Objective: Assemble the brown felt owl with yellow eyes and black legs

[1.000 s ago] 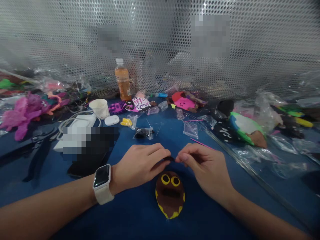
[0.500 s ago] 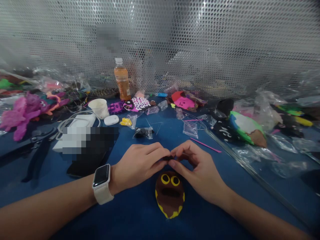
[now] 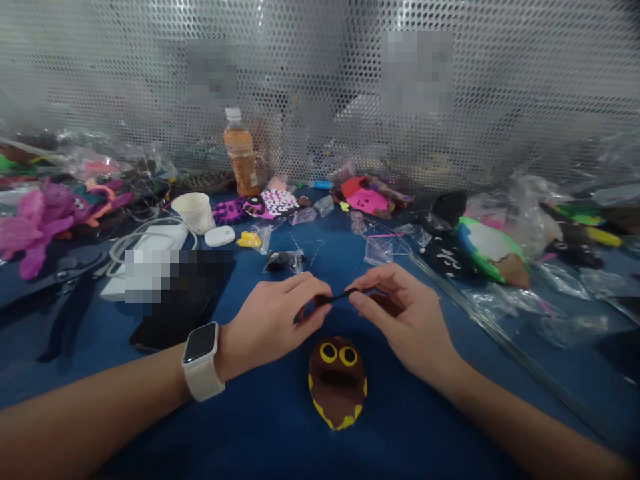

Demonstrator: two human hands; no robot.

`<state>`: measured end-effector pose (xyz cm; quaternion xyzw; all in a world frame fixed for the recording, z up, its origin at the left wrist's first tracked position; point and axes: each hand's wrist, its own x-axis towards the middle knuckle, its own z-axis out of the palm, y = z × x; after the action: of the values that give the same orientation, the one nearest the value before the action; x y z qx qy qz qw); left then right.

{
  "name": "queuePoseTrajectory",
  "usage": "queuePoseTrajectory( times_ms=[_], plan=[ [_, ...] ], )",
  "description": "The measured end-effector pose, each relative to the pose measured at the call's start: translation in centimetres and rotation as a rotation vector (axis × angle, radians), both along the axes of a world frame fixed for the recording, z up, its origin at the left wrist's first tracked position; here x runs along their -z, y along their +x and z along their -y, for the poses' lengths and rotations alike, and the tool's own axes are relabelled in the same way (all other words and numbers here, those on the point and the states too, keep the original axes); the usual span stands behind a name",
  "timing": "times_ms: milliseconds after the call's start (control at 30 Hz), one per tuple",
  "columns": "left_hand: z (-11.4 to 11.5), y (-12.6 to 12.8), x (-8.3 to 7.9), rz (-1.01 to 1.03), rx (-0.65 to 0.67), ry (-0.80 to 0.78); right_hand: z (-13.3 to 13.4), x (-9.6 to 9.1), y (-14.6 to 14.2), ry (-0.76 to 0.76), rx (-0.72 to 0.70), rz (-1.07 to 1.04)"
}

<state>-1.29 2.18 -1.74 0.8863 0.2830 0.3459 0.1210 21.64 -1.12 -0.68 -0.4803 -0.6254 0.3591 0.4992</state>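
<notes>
A thin dark strip of modelling clay stretches between my two hands, just above the blue table. My left hand, with a watch on its wrist, pinches one end between thumb and fingers. The other end is pinched by my right hand. Below the hands lies an oval brown clay piece with yellow-ringed black eyes, a dark mouth-like patch and yellow bits along its lower edge. Neither hand touches it. A small bag of black clay lies just beyond my left hand.
To the left are a black phone-like slab, pliers, a white charger with cable and a paper cup. A drink bottle stands before the perforated metal panel. Painted clay pieces and plastic bags fill the right side.
My hands have moved slightly apart, and the dark strip now shows longer between them. The pink stick behind my right hand is now hidden. The view has shifted a little.
</notes>
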Motion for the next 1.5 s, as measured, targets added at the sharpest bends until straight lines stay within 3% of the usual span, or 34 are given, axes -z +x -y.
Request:
queuePoseTrajectory(
  times_ms=[267, 567, 767, 1167, 1367, 1500],
  plan=[
    [-0.1, 0.0, 0.3, -0.014, 0.041, -0.003, 0.3, 0.3, -0.2, -0.025, -0.104, 0.023],
    [-0.1, -0.2, 0.2, -0.065, 0.153, 0.080, 0.7, 0.2, -0.4, -0.207, -0.176, -0.055],
    [0.2, -0.2, -0.3, -0.105, 0.150, 0.134, 1.1, -0.1, -0.8, -0.166, -0.244, 0.069],
    [0.4, 0.0, -0.4, -0.140, 0.116, 0.226, 1.2, -0.1, -0.6, -0.128, -0.165, 0.049],
    [0.2, -0.2, -0.3, -0.083, 0.012, 0.118, -0.8, -0.3, 0.9, 0.000, 0.108, -0.023],
    [0.0, -0.2, 0.0, -0.072, -0.030, 0.105, -1.5, 0.0, 1.3, -0.004, 0.126, -0.033]
  ],
)
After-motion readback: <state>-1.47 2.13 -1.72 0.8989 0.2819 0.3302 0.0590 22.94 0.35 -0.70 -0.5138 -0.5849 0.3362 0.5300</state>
